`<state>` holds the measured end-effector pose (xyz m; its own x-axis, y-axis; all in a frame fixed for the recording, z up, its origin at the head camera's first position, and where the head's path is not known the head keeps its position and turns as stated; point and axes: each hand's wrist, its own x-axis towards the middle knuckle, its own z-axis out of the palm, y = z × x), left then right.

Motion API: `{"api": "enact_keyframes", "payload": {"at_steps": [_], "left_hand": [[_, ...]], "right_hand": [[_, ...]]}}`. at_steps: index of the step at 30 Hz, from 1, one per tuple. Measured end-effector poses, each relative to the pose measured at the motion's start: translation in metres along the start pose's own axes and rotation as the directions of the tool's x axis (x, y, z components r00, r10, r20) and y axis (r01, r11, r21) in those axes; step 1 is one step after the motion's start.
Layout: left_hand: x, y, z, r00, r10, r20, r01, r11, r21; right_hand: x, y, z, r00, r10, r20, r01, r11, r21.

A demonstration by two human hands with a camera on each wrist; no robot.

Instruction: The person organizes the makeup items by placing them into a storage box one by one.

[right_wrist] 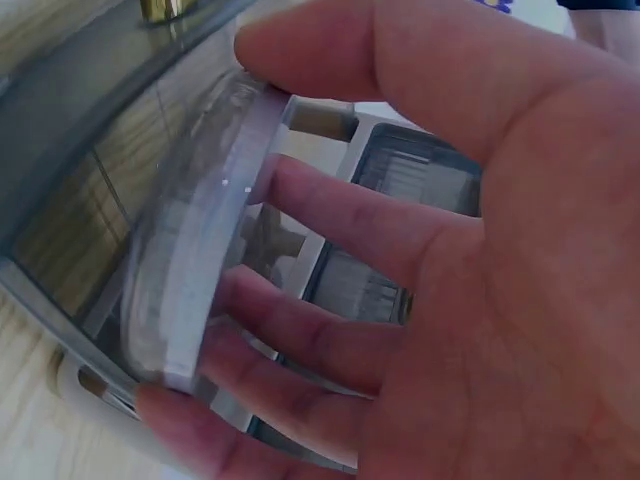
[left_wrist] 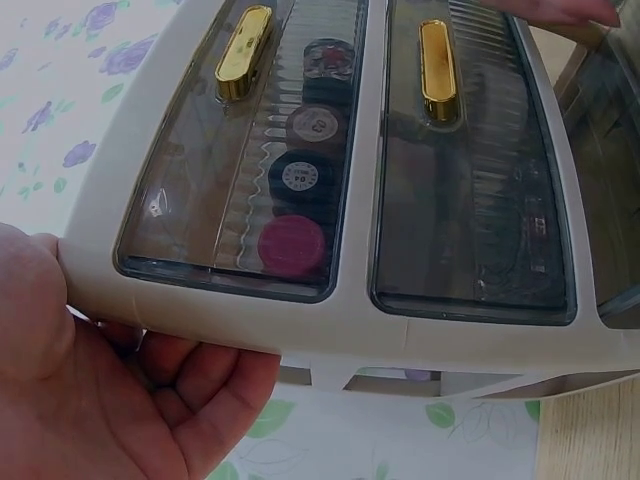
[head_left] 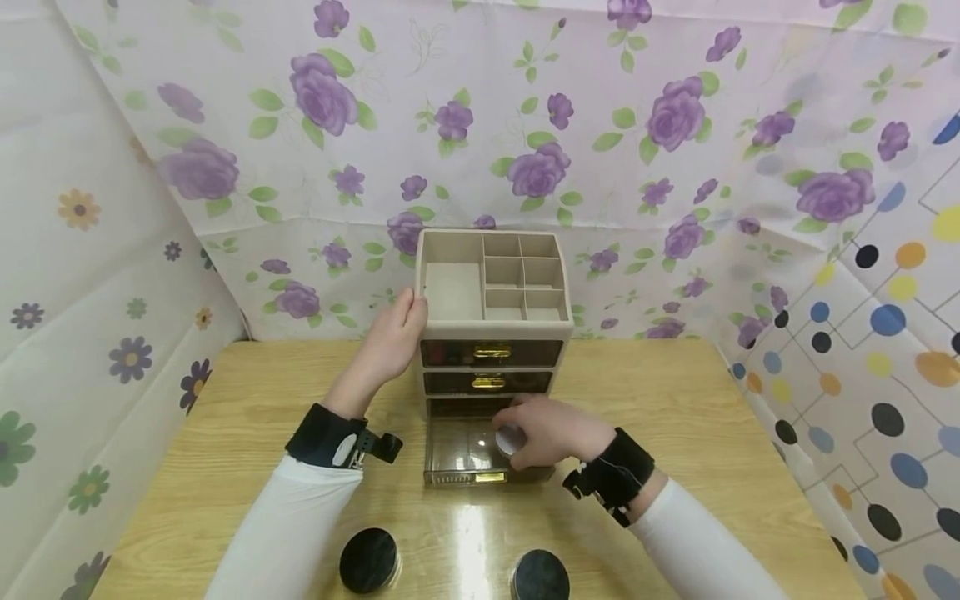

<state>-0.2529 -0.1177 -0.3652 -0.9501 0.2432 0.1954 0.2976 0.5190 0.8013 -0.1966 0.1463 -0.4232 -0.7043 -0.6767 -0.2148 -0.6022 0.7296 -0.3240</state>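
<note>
A beige desktop drawer organizer [head_left: 497,330] stands on the table, its lowest drawer [head_left: 453,478] pulled out. My left hand [head_left: 384,343] grips the organizer's upper left side, thumb at the top edge and fingers curled against the side wall. Over the open drawer, my right hand [head_left: 555,429] holds a round, flat clear container [right_wrist: 195,240] by its rim, thumb on one side and fingertips on the other. It is tilted on edge in the right wrist view. Through the closed top drawer's [left_wrist: 190,190] dark front, several small round items show, among them a magenta one [left_wrist: 291,246].
Two jars with black lids stand near the table's front, a left one [head_left: 368,560] and a right one [head_left: 541,575]. The organizer's top has open compartments [head_left: 453,287]. Behind the wooden table [head_left: 645,400] hangs a floral cloth [head_left: 480,108], with patterned cloths at both sides.
</note>
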Motion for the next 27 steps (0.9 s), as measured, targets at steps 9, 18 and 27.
{"api": "enact_keyframes", "payload": {"at_steps": [9,18,27], "left_hand": [[0.003,-0.002,0.000,1.000,0.021,-0.011,-0.021,1.000,0.006],[0.004,-0.002,-0.001,1.000,0.013,0.005,-0.013,1.000,-0.003],[0.003,-0.002,-0.003,0.999,0.000,0.044,0.001,1.000,-0.017]], "right_hand": [[0.015,0.000,-0.002,0.995,-0.089,0.050,0.095,0.985,-0.144],[0.024,-0.001,0.002,0.990,-0.094,0.104,0.116,0.966,-0.231],[0.027,0.003,0.003,0.983,-0.067,0.173,0.097,0.980,-0.172]]}}
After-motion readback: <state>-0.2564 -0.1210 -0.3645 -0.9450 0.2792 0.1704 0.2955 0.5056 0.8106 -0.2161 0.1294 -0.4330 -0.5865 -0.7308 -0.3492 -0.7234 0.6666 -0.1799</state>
